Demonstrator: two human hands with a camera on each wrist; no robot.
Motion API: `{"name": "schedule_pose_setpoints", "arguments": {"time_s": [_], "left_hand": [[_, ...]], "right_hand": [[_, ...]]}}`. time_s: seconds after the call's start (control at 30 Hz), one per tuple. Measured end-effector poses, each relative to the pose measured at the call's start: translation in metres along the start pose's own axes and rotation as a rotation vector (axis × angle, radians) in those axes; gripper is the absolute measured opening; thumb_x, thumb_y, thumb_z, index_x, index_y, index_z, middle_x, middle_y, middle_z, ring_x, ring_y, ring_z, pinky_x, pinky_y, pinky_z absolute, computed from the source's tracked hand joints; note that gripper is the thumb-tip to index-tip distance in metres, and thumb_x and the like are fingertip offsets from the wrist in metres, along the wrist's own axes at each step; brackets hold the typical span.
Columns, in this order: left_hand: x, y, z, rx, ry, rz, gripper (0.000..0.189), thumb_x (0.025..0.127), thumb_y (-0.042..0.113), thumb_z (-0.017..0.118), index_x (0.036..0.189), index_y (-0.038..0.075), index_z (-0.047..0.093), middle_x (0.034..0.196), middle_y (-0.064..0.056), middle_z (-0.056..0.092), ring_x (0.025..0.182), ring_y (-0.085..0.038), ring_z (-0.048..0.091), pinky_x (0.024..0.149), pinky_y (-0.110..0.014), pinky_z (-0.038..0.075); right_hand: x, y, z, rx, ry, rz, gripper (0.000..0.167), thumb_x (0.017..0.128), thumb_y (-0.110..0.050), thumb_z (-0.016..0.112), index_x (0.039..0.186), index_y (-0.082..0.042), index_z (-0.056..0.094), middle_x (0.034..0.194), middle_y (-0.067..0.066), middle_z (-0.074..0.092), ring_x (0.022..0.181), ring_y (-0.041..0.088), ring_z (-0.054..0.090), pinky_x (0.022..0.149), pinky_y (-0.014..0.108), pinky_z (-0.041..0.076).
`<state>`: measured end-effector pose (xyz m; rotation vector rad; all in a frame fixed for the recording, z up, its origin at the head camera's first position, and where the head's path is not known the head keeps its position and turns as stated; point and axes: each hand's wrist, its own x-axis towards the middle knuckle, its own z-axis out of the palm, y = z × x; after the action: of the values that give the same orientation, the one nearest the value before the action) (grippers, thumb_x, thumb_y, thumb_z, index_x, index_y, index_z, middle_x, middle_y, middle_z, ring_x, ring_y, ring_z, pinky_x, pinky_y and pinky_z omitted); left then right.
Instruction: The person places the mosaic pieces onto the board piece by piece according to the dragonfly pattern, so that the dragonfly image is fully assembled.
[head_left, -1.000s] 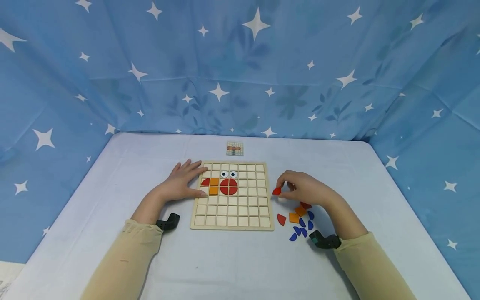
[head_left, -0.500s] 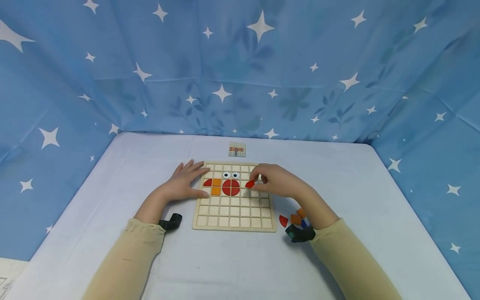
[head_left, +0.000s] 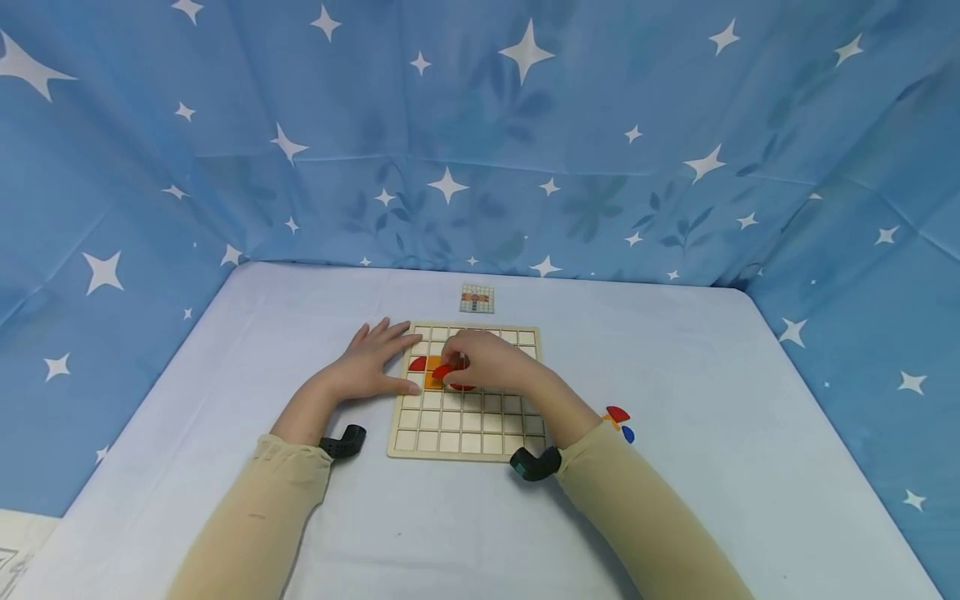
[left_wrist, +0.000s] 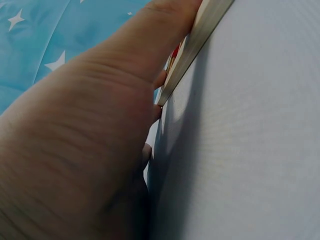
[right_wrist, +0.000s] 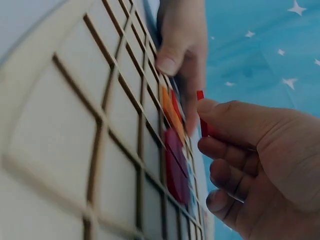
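My right hand (head_left: 491, 362) is over the gridded wooden board (head_left: 450, 421), pinching a red quarter-circle tile (right_wrist: 202, 115) between thumb and finger. In the right wrist view the tile is raised off the grid, near two orange square tiles (right_wrist: 172, 110) and a dark red round shape (right_wrist: 176, 165) set in the cells. Another red quarter-circle tile (head_left: 417, 363) lies in the grid left of the orange squares. My left hand (head_left: 371, 364) rests with spread fingers on the board's left edge. The right hand covers the eye tiles and part of the red circle in the head view.
A small picture card (head_left: 477, 298) lies behind the board on the white table (head_left: 420, 533). Loose tiles, among them a red quarter-circle (head_left: 617, 413) and a blue piece (head_left: 627, 433), lie to the right, partly hidden by the right sleeve. A starry blue curtain (head_left: 480, 217) surrounds the table.
My right hand has carried the red quarter-circle tile leftward from beside the board, across the grid, to the orange squares. The left hand has stayed on the board's edge.
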<state>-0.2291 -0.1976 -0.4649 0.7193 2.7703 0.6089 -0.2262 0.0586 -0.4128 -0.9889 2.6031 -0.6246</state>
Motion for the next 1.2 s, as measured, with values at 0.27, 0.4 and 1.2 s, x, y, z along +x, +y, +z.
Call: {"name": "schedule_pose_setpoints", "arguments": {"time_s": [0.27, 0.4, 1.2], "left_hand": [[-0.004, 0.003, -0.003, -0.011, 0.0, 0.041, 0.097, 0.077, 0.065, 0.073, 0.156, 0.024, 0.033, 0.166, -0.007, 0.018, 0.154, -0.039, 0.003, 0.122, -0.06, -0.004], [-0.003, 0.003, -0.003, -0.011, 0.004, 0.061, 0.098, 0.077, 0.066, 0.072, 0.156, 0.024, 0.032, 0.167, -0.006, 0.016, 0.154, -0.039, 0.002, 0.122, -0.061, -0.005], [-0.003, 0.001, -0.004, -0.029, 0.002, 0.033, 0.068, 0.097, 0.05, 0.054, 0.155, 0.023, 0.034, 0.166, -0.007, 0.019, 0.155, -0.036, 0.004, 0.122, -0.061, -0.004]], "right_hand": [[0.02, -0.017, 0.017, -0.085, -0.003, -0.008, 0.022, 0.093, -0.032, 0.07, 0.108, -0.017, 0.068, 0.103, -0.003, 0.058, 0.085, 0.011, 0.055, 0.079, 0.026, 0.049], [0.024, -0.021, 0.022, -0.105, 0.004, -0.007, 0.019, 0.092, -0.033, 0.071, 0.106, -0.02, 0.068, 0.101, -0.004, 0.056, 0.084, 0.011, 0.053, 0.077, 0.026, 0.048], [0.029, -0.023, 0.032, -0.103, -0.005, 0.014, 0.018, 0.092, -0.033, 0.07, 0.108, -0.024, 0.068, 0.097, -0.008, 0.058, 0.081, 0.008, 0.055, 0.073, 0.024, 0.048]]}}
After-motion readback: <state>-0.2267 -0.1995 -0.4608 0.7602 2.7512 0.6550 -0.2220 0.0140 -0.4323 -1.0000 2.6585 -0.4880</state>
